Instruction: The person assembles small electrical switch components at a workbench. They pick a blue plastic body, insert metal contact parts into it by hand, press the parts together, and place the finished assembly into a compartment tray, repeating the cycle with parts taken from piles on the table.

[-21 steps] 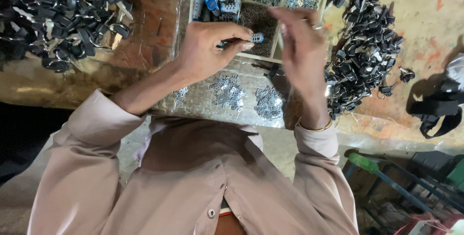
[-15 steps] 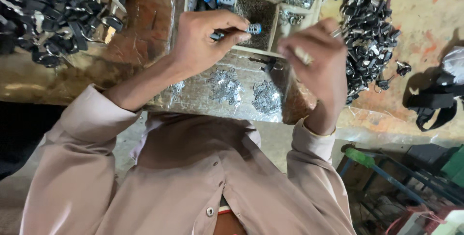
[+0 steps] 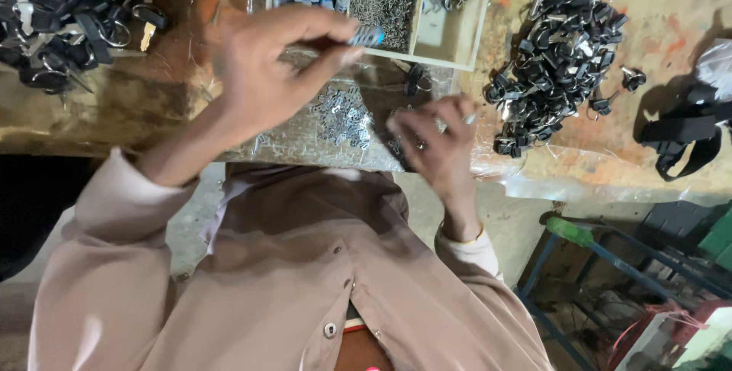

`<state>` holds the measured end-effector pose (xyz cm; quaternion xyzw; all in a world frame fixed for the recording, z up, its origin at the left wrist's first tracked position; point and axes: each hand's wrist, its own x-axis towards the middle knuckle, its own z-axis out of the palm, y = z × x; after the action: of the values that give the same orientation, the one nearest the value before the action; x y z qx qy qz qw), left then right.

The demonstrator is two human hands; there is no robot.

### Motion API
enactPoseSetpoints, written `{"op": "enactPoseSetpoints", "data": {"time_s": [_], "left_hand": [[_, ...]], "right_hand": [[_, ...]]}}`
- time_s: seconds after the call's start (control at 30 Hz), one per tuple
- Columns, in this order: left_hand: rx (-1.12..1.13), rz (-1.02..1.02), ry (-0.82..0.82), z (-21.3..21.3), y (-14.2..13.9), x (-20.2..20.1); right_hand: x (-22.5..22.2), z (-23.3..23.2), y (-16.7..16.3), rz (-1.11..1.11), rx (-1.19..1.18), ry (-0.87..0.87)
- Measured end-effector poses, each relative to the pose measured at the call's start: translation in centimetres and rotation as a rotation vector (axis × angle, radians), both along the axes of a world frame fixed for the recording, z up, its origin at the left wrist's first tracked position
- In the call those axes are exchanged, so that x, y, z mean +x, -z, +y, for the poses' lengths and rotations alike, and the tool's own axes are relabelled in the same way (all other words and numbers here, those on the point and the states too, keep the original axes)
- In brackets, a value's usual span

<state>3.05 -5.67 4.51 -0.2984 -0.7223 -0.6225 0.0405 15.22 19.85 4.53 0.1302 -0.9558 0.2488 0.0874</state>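
Note:
My left hand [image 3: 271, 66] is raised over the workbench and pinches a small grey and blue part [image 3: 367, 35] between thumb and forefinger. My right hand [image 3: 435, 142] hovers lower, near the bench's front edge, fingers loosely curled over scattered small metal pieces [image 3: 343, 115]; I cannot tell whether it holds anything. Just beyond both hands stands a wooden compartment tray [image 3: 457, 32] with tiny metal parts and blue pieces in its sections.
A heap of black parts with metal rings [image 3: 553, 51] lies right of the tray, another heap [image 3: 61, 20] at the far left. A black strap [image 3: 679, 138] rests at the right edge. Clear plastic sheet [image 3: 534, 180] hangs off the bench front. A green-handled tool [image 3: 572, 231] sits below.
My right hand has dropped from beside the left hand down toward the bench's front edge. The left hand keeps the small part and has stayed raised near the tray.

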Motion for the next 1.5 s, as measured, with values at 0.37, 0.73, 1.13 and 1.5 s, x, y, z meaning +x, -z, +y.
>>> {"op": "enactPoseSetpoints", "data": {"time_s": [0.37, 0.73, 1.13, 1.5], "left_hand": [[0.030, -0.360, -0.153, -2.2, 1.4, 11.9], [-0.077, -0.462, -0.259, -0.7, 4.8, 16.5], [0.006, -0.442, -0.290, -0.1, 7.0, 16.4], [-0.029, -0.346, -0.253, -0.8, 7.2, 16.7]], "right_hand": [[5.7, -2.0, 1.6, -0.033, -0.011, -0.037], [5.5, -1.1, 3.1, -0.041, -0.245, -0.118], [4.3, -5.3, 2.3, -0.180, -0.511, 0.066], [4.1, -7.3, 1.2, -0.280, -0.422, 0.142]]}}
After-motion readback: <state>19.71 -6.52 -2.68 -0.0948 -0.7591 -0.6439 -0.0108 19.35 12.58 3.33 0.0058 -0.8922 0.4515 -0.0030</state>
